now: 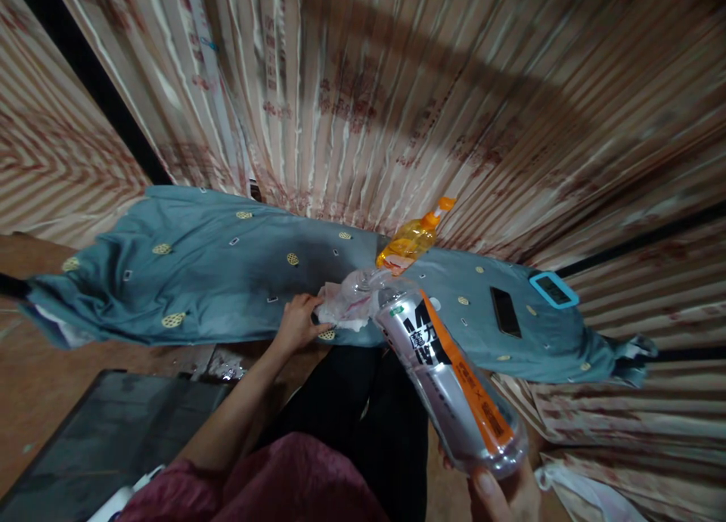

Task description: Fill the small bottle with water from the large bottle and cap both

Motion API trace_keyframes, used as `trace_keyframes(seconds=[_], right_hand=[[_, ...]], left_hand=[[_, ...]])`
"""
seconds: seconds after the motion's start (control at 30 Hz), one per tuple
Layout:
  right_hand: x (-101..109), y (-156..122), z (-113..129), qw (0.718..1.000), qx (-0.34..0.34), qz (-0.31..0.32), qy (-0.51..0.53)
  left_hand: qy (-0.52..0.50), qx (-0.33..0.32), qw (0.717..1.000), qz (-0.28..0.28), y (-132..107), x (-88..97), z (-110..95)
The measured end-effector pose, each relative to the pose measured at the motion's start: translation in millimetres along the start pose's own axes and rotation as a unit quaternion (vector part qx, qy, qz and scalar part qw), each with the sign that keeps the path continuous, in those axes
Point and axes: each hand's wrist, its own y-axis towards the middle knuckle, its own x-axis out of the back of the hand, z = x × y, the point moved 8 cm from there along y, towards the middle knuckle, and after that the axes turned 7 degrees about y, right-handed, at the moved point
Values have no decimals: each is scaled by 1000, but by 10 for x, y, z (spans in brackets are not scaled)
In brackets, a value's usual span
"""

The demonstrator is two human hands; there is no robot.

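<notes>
My right hand (pixel 502 493) is closed around the base of a large clear drink bottle (pixel 434 367) with a silver, black and orange label. The bottle is tilted, its neck end pointing up and left over the cloth. My left hand (pixel 299 321) is closed on the left side of a crumpled, pale tissue (pixel 350 324). Against the tissue is a clear plastic piece (pixel 357 286), whose exact kind I cannot make out; it meets or overlaps the bottle's neck end. Just beyond stands an orange pump bottle (pixel 409 240) holding yellow liquid.
A teal cloth with pineapple prints (pixel 221 265) covers a long narrow surface. On its right part lie a dark phone (pixel 504 312) and a blue-framed device (pixel 553 290). Pleated curtains (pixel 352 91) hang close behind. A dark box or lid (pixel 125 424) is on the floor at left.
</notes>
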Motion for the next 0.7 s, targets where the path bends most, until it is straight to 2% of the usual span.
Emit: trace_keyframes(seconds=[0.1,0.23,0.47,0.53,0.6,0.7], right_hand=[[-47,-19,8,999,-43,-14,31],[-113,-17,95,997,-47,-25,54],[-129,-4,90,999,-25,9,31],[-120,-11,68,999,-32,-3,42],[-126,-19,47,997,-44,-14,58],[-146,-24,35,996,-54,-17,70]], left_hand=[[41,4,999,30,112,15,-60],[28,-23,996,78,210,2,-95],[-55,-44,995,73,120,-17,14],[-78,-49,995,49,61,49,20],[-94,-49,994,-6,15,202,-18],[-124,-53,988,-80,-9,465,-205]])
